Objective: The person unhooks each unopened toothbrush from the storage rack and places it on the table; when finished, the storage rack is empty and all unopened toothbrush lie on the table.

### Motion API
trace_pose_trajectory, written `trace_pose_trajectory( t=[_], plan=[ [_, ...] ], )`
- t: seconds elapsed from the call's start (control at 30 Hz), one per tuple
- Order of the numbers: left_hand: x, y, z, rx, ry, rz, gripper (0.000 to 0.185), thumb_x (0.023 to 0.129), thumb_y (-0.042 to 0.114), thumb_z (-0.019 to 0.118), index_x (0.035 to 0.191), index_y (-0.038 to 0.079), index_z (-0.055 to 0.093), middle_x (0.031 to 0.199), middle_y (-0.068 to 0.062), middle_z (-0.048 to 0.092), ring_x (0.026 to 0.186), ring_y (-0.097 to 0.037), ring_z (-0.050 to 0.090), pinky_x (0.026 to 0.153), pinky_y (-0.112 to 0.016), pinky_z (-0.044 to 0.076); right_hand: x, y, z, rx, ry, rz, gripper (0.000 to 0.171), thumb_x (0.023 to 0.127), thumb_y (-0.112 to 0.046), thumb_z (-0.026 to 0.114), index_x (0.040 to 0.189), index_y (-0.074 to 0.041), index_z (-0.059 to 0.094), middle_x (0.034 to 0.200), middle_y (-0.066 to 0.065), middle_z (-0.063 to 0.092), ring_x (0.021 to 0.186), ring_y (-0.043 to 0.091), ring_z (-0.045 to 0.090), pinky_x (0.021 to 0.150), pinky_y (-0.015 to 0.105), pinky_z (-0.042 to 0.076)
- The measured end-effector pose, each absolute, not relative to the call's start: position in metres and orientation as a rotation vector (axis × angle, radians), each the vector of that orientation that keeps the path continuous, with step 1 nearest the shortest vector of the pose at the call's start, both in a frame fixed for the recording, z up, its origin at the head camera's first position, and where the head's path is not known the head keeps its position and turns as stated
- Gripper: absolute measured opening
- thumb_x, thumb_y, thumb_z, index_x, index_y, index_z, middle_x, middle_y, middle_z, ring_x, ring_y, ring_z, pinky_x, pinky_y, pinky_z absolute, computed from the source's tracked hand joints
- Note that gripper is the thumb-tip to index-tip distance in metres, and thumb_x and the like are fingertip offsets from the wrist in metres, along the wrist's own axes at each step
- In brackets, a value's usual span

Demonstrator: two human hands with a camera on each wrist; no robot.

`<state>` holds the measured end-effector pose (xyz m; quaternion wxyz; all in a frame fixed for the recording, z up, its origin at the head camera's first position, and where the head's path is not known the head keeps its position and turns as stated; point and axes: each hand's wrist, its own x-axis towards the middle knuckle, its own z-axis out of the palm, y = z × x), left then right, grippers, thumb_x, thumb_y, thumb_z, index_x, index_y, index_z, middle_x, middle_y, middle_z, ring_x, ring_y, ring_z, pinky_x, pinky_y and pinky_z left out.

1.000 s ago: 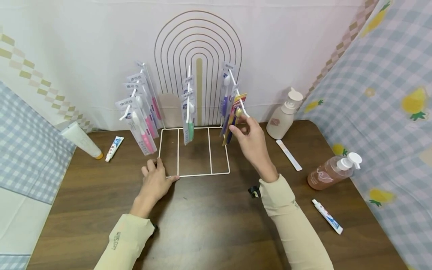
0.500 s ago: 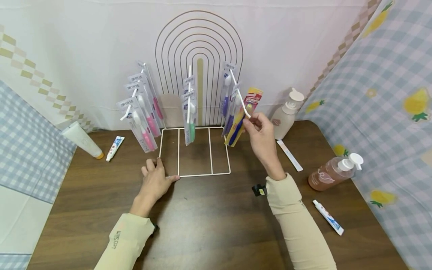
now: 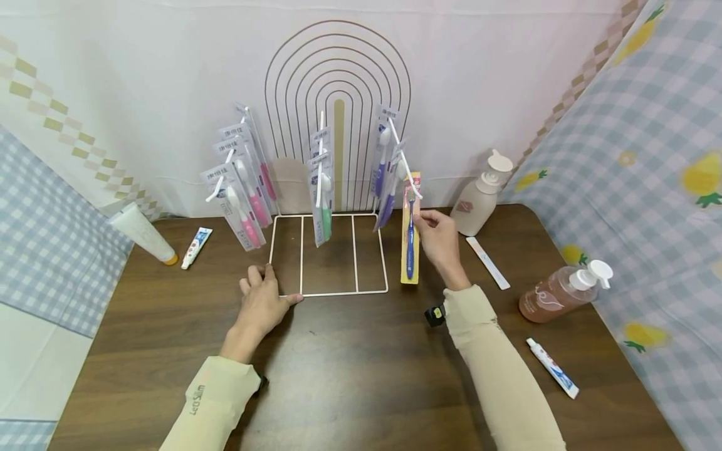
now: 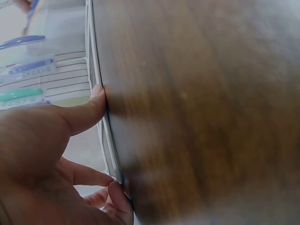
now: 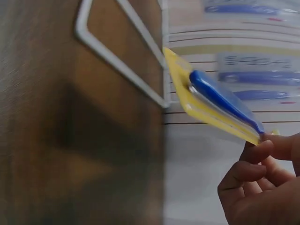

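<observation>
My right hand (image 3: 439, 241) pinches the right edge of a yellow-carded toothbrush pack (image 3: 410, 250) with a blue brush in it. The pack hangs upright in front of the right hook's tip, its top overlapping the hook (image 3: 407, 164) in the head view. In the right wrist view, thumb and fingers meet on one end of the pack (image 5: 220, 105). My left hand (image 3: 262, 307) holds the front left corner of a white wire rack (image 3: 344, 293), thumb on the front bar and fingers at the side bar. Packs with purple toothbrushes (image 3: 388, 203) hang behind on the right hook.
Pink toothbrush packs (image 3: 241, 216) hang on the left hook and green ones (image 3: 321, 213) on the middle hook. A white pump bottle (image 3: 476, 203), a pink pump bottle (image 3: 555, 294), a flat white strip (image 3: 487, 263), toothpaste tubes (image 3: 553, 368) (image 3: 196, 248) and a white tube (image 3: 142, 233) surround the rack.
The yellow toothbrush pack has come forward along the right hook and turned from tilted to upright, now lower and facing the head camera. My right hand moved with it; the left hand stays put.
</observation>
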<state>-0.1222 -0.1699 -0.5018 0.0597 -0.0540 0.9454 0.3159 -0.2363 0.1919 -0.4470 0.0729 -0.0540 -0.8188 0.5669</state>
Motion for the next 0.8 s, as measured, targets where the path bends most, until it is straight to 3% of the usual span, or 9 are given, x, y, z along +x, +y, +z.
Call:
trace_pose_trajectory(
  t=[0.17, 0.3, 0.8],
  plan=[
    [-0.121, -0.17, -0.502, -0.167, 2.859, 0.957, 0.113, 0.099, 0.035, 0.09, 0.17, -0.023, 0.024, 0.151, -0.041, 0.033, 0.116, -0.05, 0.034, 0.095, -0.059, 0.049, -0.283, 0.212, -0.531, -0.232, -2.658, 1.569, 0.021, 0.107, -0.029, 0.082, 0.118, -0.014, 0.091, 0.1, 0.004, 0.087, 0.082, 0.013, 0.075, 0.071, 0.027, 0.059],
    [-0.12, -0.169, -0.501, -0.173, 2.862, 0.955, 0.112, 0.1, 0.035, 0.09, 0.17, -0.023, 0.024, 0.149, -0.041, 0.034, 0.115, -0.05, 0.034, 0.094, -0.058, 0.048, -0.298, 0.215, -0.567, -0.233, -2.765, 1.519, 0.027, 0.108, -0.035, 0.08, 0.12, -0.013, 0.091, 0.107, 0.008, 0.089, 0.084, 0.019, 0.079, 0.071, 0.033, 0.062],
    [-0.121, -0.167, -0.498, -0.196, 2.854, 0.963, 0.111, 0.1, 0.036, 0.09, 0.17, -0.022, 0.026, 0.149, -0.039, 0.034, 0.115, -0.051, 0.036, 0.094, -0.062, 0.048, -0.284, 0.193, -0.559, -0.449, -2.855, 1.376, 0.02, 0.104, -0.037, 0.085, 0.106, -0.019, 0.093, 0.104, 0.003, 0.089, 0.093, 0.022, 0.078, 0.08, 0.035, 0.059]
  ],
)
